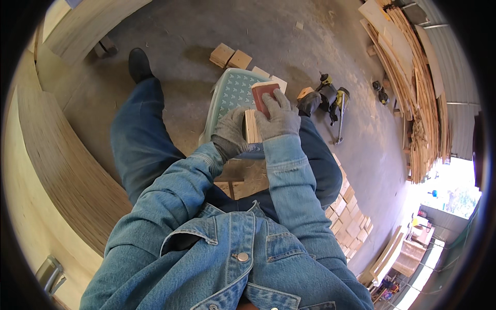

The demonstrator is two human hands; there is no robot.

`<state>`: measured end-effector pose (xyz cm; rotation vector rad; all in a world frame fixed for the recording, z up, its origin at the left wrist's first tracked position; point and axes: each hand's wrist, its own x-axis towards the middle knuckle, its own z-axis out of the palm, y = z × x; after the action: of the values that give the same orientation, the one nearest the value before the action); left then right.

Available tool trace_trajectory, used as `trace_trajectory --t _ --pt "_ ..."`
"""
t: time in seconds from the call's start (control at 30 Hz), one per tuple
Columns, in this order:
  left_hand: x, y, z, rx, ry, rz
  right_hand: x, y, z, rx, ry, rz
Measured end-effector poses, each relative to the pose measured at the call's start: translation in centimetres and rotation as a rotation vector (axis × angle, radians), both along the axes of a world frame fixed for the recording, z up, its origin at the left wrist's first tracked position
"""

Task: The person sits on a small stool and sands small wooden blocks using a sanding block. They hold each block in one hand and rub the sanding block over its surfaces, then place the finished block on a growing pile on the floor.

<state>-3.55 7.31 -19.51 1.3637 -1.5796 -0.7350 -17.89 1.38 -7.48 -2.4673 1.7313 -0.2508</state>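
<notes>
My gloved left hand is closed around a pale wooden block, held over a light green plastic stool between my knees. In my gloved right hand is a reddish-brown block that looks like a sandpaper-wrapped sanding block, its upper end tilted away from me. The right hand's thumb side lies close against the wooden block; whether the sanding block touches the wood is hidden. Both gloves are grey.
Wooden blocks lie beyond the stool. Cordless tools and a hammer rest by my right foot. Many cut blocks are piled at my right. Stacked plywood stands at left; long boards lean at far right.
</notes>
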Motion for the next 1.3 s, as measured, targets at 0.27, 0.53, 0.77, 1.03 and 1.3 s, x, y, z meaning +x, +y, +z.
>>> trace_trajectory --t 0.27,0.53,0.77,1.03,1.3 --pt "0.2 0.2 0.6 0.053 -0.122 -0.006 -4.2 11.4 0.6 -0.092 -0.082 0.158" --pt "0.1 0.2 0.0 0.049 0.018 -0.021 -1.8 7.5 0.7 -0.049 -0.061 0.149" --pt "0.1 0.0 0.4 0.152 -0.077 -0.012 1.7 1.6 0.7 -0.013 -0.016 0.037" --pt "0.5 0.6 1.2 0.131 -0.088 -0.01 -3.6 11.3 0.8 -0.059 -0.1 0.148" --pt "0.3 0.6 0.1 0.135 -0.14 -0.017 -2.7 10.3 1.2 -0.085 -0.08 0.159"
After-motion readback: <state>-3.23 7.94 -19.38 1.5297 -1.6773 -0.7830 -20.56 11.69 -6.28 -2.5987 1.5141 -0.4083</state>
